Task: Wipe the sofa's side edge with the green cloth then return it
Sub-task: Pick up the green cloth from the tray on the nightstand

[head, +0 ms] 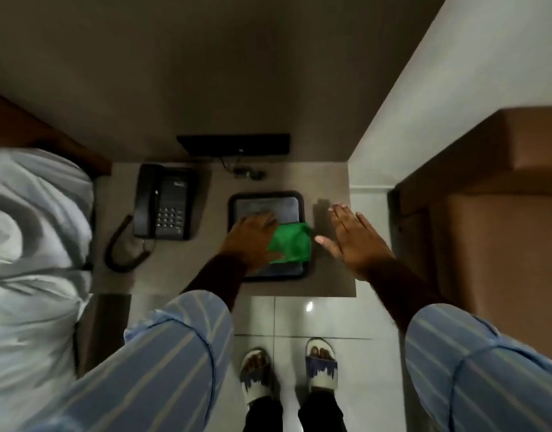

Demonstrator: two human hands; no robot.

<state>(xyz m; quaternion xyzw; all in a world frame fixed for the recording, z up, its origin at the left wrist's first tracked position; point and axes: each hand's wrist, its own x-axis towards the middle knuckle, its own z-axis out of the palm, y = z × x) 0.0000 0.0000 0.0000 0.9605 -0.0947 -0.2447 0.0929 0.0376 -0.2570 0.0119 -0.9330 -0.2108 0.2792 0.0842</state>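
The green cloth [291, 243] lies crumpled on the right half of a black tray [296, 202] on a grey bedside table [206, 275]. My left hand [251, 236] rests on the tray with its fingers curled and its thumb side on the cloth's left edge, gripping it. My right hand [354, 240] is flat with fingers apart just right of the tray, over the table's right edge, and holds nothing. The brown sofa [486, 194] stands at the right, its side edge facing the table.
A black telephone [164, 202] with a coiled cord sits left of the tray. A dark flat device [234, 144] stands against the wall behind. A bed with white sheets [31, 244] fills the left. My sandalled feet [287, 374] stand on pale floor tiles.
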